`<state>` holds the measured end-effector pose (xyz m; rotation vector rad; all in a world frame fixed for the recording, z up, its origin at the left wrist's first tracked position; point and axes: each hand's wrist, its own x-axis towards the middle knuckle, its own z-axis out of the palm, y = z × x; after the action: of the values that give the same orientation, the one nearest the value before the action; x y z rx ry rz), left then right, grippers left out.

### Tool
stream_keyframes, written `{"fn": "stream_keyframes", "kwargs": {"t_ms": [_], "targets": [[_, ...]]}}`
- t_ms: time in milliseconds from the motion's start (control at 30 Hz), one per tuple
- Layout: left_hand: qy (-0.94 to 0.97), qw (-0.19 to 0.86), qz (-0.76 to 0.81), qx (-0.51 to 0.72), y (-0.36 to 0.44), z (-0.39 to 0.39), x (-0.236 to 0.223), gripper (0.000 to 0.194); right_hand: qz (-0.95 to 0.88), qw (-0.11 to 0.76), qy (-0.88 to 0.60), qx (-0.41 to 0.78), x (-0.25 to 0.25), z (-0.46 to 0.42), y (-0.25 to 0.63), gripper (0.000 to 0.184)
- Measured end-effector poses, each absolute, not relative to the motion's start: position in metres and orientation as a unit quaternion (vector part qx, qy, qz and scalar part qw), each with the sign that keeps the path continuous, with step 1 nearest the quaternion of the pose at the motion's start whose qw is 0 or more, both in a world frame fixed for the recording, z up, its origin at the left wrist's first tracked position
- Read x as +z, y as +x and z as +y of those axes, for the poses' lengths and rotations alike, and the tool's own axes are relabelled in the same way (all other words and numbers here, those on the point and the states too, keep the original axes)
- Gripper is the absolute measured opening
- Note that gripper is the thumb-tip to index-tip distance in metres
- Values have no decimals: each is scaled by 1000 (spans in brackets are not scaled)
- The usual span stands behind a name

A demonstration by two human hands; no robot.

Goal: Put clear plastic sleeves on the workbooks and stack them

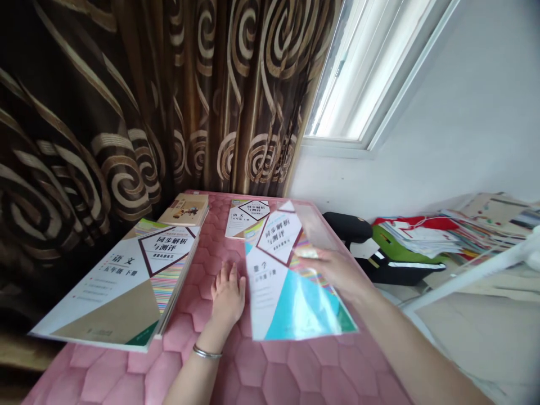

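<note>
My right hand (337, 273) grips the right edge of a workbook (274, 287) with a white and blue cover in a shiny clear sleeve. The workbook is lifted and tilted over the pink quilted table cover (253, 371). My left hand (229, 292), with a silver bangle at the wrist, lies flat on that cover, fingers forward. Left of it is a stack of workbooks (113, 281), the top one white and tan. Another white and tan workbook (247, 216) lies farther back, partly behind the held one.
Smaller tan books (184, 209) are piled at the back left. A dark patterned curtain (236, 101) hangs behind the table. On the right, papers and folders (417, 236) lie piled beside a white metal frame (468, 270), below a window (363, 67).
</note>
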<state>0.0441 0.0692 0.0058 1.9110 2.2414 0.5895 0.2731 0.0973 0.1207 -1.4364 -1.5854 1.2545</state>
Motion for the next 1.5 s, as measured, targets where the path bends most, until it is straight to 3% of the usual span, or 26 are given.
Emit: {"fn": "stream_keyframes", "kwargs": {"t_ms": [167,267,367,433,633,833,1033,1300,1500], "targets": [[540,94,780,302,3,90,5,41,-796,239,-546,104,173,86,274,23],[494,136,748,422,-25,102,2,33,-842,136,-516,-80,141,68,256,40],[484,173,724,460,-40,109,0,33,-882,35,-432,-186,75,53,241,52],[485,182,717,466,-42,110,-2,34,-909,-15,-363,-204,31,45,240,53],[512,201,690,470,-34,113,-9,32,-919,49,-323,-220,-29,33,262,54],[558,179,668,458,-30,115,-17,25,-914,94,-310,-244,-28,26,268,45],[603,151,649,439,-30,117,-23,28,-925,105,-326,-164,-13,21,273,42],[582,202,667,420,-29,113,-14,29,-941,119,-292,-125,-2,25,278,26],[575,199,676,415,-28,112,-13,28,-941,148,-251,-170,9,20,283,34]]}}
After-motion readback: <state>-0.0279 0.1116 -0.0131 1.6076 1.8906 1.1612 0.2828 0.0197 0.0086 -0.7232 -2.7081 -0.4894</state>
